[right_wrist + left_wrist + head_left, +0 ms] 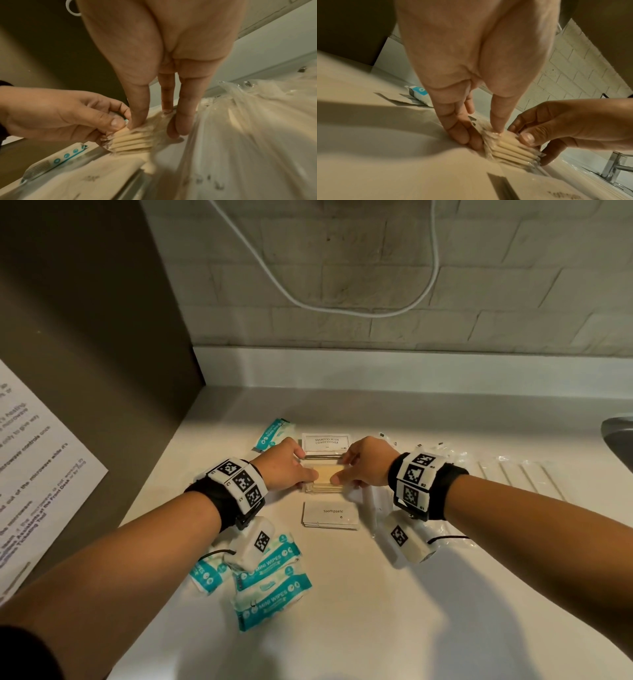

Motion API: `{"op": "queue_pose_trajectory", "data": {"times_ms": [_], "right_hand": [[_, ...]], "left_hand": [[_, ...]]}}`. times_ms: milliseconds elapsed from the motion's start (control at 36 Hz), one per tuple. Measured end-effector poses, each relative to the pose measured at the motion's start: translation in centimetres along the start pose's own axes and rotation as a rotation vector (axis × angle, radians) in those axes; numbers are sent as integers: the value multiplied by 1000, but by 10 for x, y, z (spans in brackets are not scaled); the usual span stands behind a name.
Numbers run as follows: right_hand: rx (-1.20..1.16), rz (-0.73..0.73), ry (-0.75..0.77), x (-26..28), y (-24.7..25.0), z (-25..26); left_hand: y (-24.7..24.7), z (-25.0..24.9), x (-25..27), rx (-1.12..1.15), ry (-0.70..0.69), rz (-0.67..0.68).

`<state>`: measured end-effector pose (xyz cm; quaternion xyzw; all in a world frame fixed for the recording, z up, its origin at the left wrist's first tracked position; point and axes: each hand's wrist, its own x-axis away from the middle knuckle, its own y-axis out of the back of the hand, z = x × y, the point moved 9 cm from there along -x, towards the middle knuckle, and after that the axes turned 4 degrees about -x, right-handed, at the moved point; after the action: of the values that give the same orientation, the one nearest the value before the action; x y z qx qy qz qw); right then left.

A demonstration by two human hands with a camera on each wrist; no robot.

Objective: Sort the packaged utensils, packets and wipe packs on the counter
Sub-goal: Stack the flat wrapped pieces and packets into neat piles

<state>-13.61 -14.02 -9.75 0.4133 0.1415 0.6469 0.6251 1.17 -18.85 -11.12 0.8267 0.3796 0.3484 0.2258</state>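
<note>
A stack of clear-wrapped tan flat pieces (323,479) lies mid-counter between a shampoo packet stack (325,442) behind it and a toothpaste packet stack (330,515) in front. My left hand (308,475) pinches the stack's left end, thumb on top. My right hand (342,477) pinches its right end the same way. The left wrist view shows the layered stack (510,147) squeezed between the left hand (481,135) and the right hand (537,136). The right wrist view shows the stack (132,142) resting on the counter. Teal wipe packs (270,580) lie near left.
One more wipe pack (274,433) lies behind my left hand. Long white utensils in clear wrappers (520,477) spread to the right. A sink rim (620,436) is at the far right edge. A dark cabinet side (102,354) with a printed sheet (34,474) bounds the left.
</note>
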Motion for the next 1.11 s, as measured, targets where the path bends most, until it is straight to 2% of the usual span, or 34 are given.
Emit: {"op": "queue_pose_trajectory", "data": {"times_ms": [222,583,694,806,917,972,1028,1111], "right_hand": [[96,-15,18,-1,1,0],[195,-7,49,0,1,6],[287,-16,44,3,2,10],[406,-57,118,15,8,29],[444,-74,273,39,6,68],[438,-5,381,54,-8,90],[458,133,461,71,-34,104],[542,327,576,95,-83,113]], "left_hand": [[1,2,-3,-28,-16,-29],[7,3,-7,-186,-16,-74],[17,4,-3,-246,-23,-91],[43,1,3,-226,-58,-146],[76,6,1,-154,-66,-224],[94,10,-4,-182,-59,-301],[105,15,-8,-256,-39,-351],[108,22,-16,-419,6,-357]]}}
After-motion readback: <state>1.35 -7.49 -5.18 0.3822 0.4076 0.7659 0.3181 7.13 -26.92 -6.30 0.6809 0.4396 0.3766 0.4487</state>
